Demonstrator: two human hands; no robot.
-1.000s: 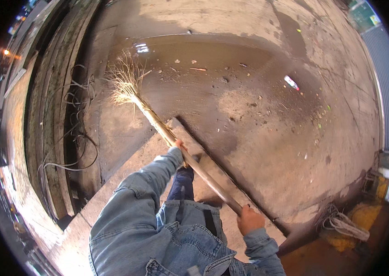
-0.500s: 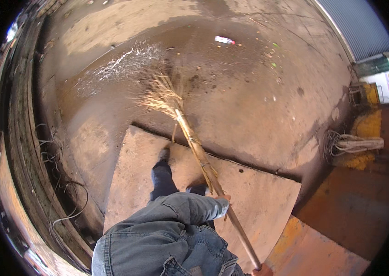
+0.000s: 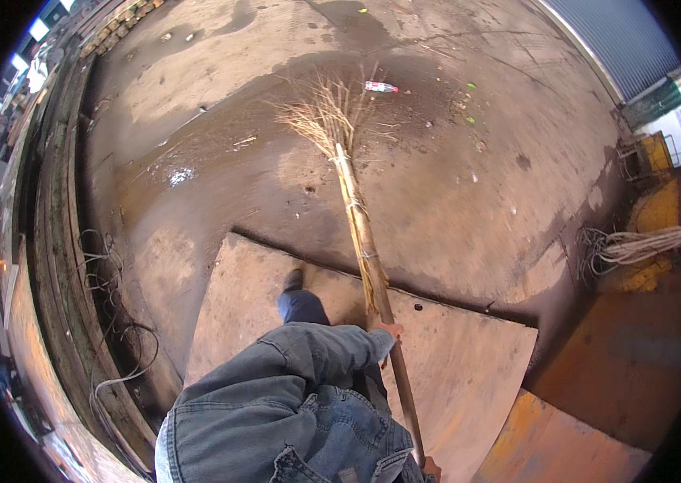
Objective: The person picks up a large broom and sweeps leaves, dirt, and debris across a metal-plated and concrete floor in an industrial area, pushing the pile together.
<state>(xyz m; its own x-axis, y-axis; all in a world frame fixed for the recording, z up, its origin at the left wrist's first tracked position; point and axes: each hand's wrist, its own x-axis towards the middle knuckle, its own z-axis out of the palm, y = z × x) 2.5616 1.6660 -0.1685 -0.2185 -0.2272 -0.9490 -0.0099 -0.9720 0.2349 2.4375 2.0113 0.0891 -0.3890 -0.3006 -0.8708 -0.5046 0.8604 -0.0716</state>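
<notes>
A long twig broom (image 3: 363,233) slants away from me, its wooden handle toward my body and its splayed bristles (image 3: 328,121) over the damp ground. My left hand (image 3: 391,331) is wrapped round the middle of the handle. My right hand (image 3: 432,468) grips it near its top end, partly cut off by the lower edge. Just right of the bristle tips lies a plastic bottle (image 3: 381,87) with a red part.
I stand on a flat plate (image 3: 469,354) with a raised far edge. Long beams (image 3: 55,209) and loose wire (image 3: 127,370) run along the left. Coiled rope (image 3: 638,244) hangs over yellow-and-rust metal at right. Shallow puddles, leaves and small litter dot the ground.
The broom head has swung away from me and to the right, nearer the bottle. My left hand has risen slightly, and my right hand has shifted left. The splashing water has calmed.
</notes>
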